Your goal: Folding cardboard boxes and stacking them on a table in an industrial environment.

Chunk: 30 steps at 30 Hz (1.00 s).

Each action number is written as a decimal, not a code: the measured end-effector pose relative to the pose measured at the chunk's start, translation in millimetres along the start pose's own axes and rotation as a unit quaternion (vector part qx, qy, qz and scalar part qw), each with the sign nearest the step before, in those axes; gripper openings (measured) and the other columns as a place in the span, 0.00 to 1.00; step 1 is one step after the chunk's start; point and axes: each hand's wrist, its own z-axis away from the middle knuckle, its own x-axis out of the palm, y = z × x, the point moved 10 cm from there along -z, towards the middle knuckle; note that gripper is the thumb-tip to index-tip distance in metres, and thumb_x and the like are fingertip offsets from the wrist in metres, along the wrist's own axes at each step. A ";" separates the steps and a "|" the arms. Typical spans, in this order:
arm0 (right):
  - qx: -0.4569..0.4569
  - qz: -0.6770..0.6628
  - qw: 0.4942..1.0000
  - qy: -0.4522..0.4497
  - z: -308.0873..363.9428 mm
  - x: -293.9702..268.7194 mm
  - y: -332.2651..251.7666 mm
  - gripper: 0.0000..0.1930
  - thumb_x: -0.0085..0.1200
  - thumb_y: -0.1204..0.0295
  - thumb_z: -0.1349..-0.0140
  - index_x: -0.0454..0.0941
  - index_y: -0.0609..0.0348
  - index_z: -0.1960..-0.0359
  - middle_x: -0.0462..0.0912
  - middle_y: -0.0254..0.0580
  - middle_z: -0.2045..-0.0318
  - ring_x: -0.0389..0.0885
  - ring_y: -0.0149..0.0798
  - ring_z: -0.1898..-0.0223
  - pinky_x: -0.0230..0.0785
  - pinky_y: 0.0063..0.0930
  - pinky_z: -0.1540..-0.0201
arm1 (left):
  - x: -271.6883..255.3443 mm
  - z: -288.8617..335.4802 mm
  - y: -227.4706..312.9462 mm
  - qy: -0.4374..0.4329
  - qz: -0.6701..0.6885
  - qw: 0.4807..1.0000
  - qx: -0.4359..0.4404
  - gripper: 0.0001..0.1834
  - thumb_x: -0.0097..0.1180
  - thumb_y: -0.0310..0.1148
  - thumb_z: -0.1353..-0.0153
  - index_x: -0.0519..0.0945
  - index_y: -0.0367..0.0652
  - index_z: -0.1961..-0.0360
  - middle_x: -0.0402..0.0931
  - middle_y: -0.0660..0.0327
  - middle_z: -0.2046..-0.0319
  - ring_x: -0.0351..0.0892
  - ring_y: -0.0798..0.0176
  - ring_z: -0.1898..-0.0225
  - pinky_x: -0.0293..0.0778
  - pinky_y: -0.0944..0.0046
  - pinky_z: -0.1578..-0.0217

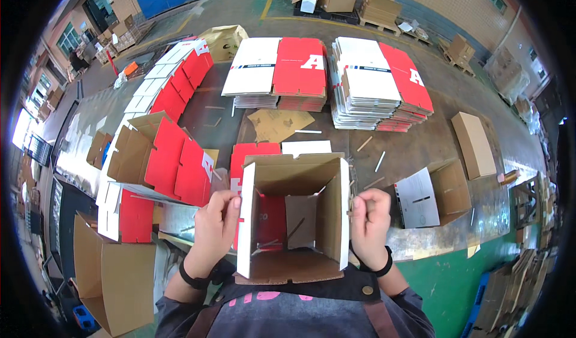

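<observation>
An open cardboard box (288,269), brown inside with white folded edges, stands in front of my body. Through its open bottom I see a red panel and a brown piece below. My left hand (217,223) is closed in a pinch at the box's left side. At its right side my right hand (370,223) is also closed, thumb against the curled fingers. Where the fingertips meet the outer walls is partly hidden. Behind the box lies a flat red and white carton (255,152).
Two stacks of flat red and white cartons, the left stack (252,68) and the right stack (369,80), stand at the far side of the table. A row of cartons (177,77) runs along the left. Open boxes flank me, one a brown box (453,188). Cardboard scraps lie about.
</observation>
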 end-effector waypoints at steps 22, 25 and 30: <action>-0.346 0.118 0.777 -0.513 1.9 91.4 -61.1 0.13 0.60 0.61 0.39 0.75 0.58 0.67 0.78 0.46 0.47 0.74 0.49 0.42 0.56 0.52 0.32 | 73.4 -6.2 113.0 -0.202 0.030 0.886 0.416 0.11 0.64 0.40 0.44 0.79 0.45 0.69 0.76 0.58 0.65 0.78 0.53 0.57 0.71 0.55 0.51; -0.356 -0.058 0.888 -0.287 -17.4 48.6 -65.8 0.14 0.62 0.61 0.42 0.77 0.58 0.66 0.77 0.46 0.54 0.76 0.52 0.47 0.61 0.54 0.35 | 67.7 4.9 81.4 -0.204 0.071 0.877 0.430 0.15 0.64 0.45 0.43 0.81 0.46 0.62 0.78 0.59 0.56 0.76 0.55 0.47 0.63 0.48 0.39; -0.380 0.004 0.849 -0.367 0.1 63.5 -60.7 0.15 0.64 0.60 0.46 0.77 0.58 0.67 0.76 0.46 0.55 0.74 0.51 0.45 0.59 0.54 0.34 | 87.7 16.8 69.9 -0.273 -0.041 0.853 0.442 0.20 0.61 0.51 0.42 0.79 0.44 0.62 0.77 0.61 0.55 0.74 0.57 0.45 0.54 0.47 0.35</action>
